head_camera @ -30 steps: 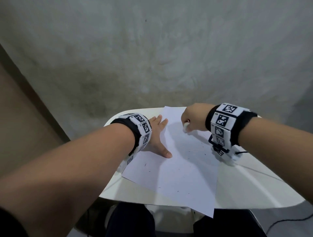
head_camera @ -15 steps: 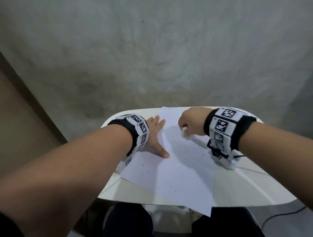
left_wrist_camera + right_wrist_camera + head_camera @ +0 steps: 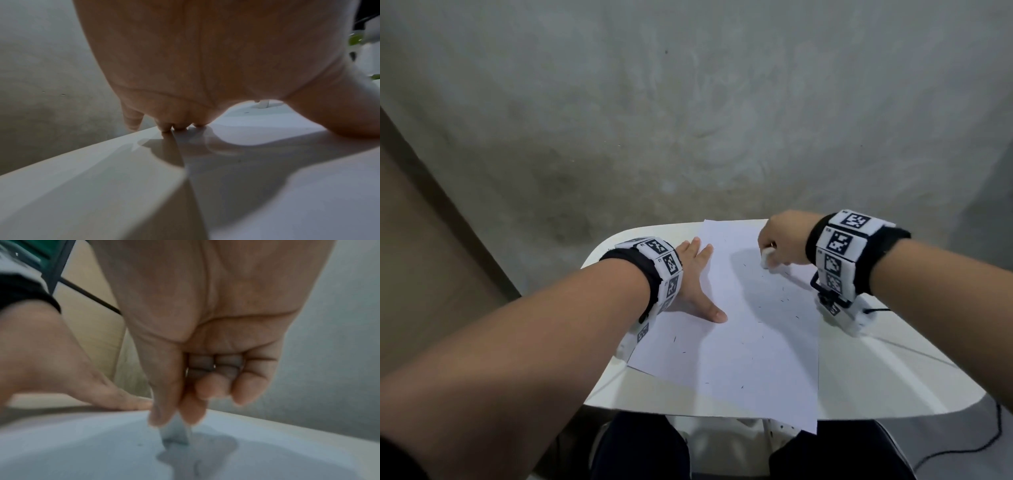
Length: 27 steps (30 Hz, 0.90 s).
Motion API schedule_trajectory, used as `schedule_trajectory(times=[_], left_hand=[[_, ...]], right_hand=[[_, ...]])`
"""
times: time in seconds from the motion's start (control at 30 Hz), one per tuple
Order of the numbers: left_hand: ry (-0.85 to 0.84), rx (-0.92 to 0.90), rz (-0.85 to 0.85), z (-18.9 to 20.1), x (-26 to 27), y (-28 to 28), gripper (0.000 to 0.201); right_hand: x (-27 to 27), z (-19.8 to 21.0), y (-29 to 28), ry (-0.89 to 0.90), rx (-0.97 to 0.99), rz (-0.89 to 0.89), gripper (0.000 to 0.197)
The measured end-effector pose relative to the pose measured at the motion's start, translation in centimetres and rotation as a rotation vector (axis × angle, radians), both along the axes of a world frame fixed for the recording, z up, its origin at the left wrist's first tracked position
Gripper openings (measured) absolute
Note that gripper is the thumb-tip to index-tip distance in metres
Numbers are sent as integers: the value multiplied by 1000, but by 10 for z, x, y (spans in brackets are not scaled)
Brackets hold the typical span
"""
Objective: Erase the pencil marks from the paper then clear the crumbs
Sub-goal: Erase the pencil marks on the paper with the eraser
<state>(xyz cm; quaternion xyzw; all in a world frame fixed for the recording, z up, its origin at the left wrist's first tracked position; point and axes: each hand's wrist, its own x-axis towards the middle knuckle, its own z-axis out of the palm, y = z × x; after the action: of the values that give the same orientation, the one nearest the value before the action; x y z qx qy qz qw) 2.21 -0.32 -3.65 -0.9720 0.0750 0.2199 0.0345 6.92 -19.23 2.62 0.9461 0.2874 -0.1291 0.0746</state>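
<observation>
Eraser (image 3: 176, 433) tip: rt wrist view only, pinched.

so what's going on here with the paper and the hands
A person is rubbing pencil marks off a sheet of paper on a small white table. The right hand pinches a white eraser with its end down on the far part of the sheet. The left hand lies flat, fingers straight, pressing on the sheet's left edge. Dark crumbs lie scattered over the paper and are not yet cleared.
</observation>
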Motion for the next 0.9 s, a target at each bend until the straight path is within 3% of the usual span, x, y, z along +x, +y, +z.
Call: schedule_trajectory(times=[0.27,0.37,0.47,0.63,0.8,0.9], left_hand=[[41,33,-15,0,9,-2,143],[43,43,-12,-1,11,0,144],[29,42,-13,-1,8,0,143],[35,15,0,2,6,0,141],[20,25,-8,2,4,-2,140],[-57,54,18,1,-4,-10,135]], right_hand=[[-16,7,-27,277,-173,-55,15],[1,9,-10,120,-48,-57,5],[9,9,11,-47,69,-19,12],[-11,-4,14,-7,-43,102,13],[-17,6,-7,138,-138,14,10],[-4,6,-2,-4,-31,-21,24]])
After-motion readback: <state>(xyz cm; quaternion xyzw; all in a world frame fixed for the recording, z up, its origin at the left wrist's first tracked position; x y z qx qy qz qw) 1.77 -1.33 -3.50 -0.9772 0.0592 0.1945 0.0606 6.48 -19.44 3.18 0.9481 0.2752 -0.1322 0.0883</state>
